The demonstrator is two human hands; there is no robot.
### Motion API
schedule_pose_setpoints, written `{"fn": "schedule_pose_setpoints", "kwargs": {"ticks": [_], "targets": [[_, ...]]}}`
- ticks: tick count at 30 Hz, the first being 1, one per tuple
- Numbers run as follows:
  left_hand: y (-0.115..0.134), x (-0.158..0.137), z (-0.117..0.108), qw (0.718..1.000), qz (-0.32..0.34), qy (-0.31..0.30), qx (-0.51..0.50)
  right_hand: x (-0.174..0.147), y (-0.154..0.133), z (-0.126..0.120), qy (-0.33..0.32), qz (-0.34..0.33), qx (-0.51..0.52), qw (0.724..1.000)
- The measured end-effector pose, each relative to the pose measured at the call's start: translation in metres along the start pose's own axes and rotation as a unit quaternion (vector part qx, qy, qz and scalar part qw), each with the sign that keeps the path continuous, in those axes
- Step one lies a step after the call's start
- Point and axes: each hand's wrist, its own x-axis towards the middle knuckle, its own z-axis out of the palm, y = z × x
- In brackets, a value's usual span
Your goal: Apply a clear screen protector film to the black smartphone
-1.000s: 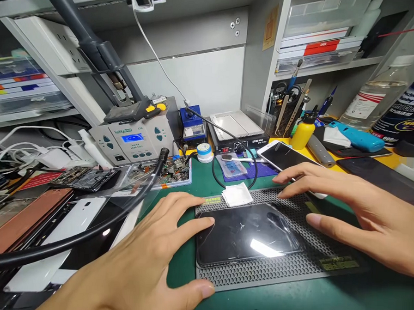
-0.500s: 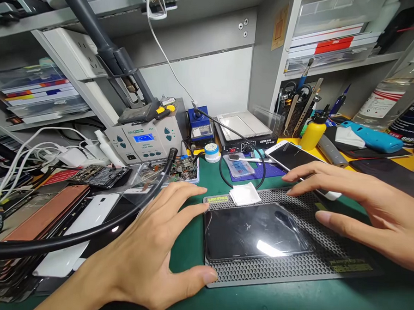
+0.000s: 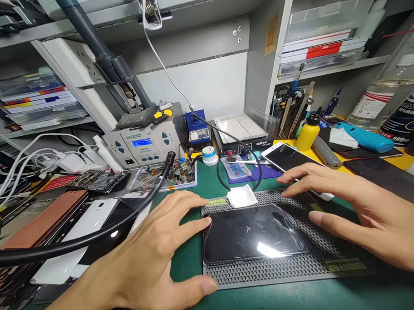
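Note:
A black smartphone lies screen up on a grey honeycomb mat, with light glaring off its glass. At the phone's left end is my left hand, fingers spread; its index fingertip rests at the phone's left edge and the thumb lies over the mat's near left corner. My right hand hovers beyond the phone's right end, fingers apart with nothing between them. Against the phone's far side, a folded white wipe sits on the mat.
A soldering station, a tray of circuit boards and a heating plate stand at the back. A black cable crosses the left side over stacked phone parts. A white phone and a yellow bottle are behind my right hand.
The view has shifted slightly. My left index fingertip has moved nearer onto the phone's left edge. My right hand keeps about the same pose.

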Motion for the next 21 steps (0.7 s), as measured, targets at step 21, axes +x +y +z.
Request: {"fn": "schedule_pose_setpoints", "kwargs": {"ticks": [21], "targets": [[0.0015,0.0052,0.0004,0.999,-0.019,0.033,0.03,0.0003,-0.0035,-0.0008,-0.051,0.033,0.033,0.998]]}}
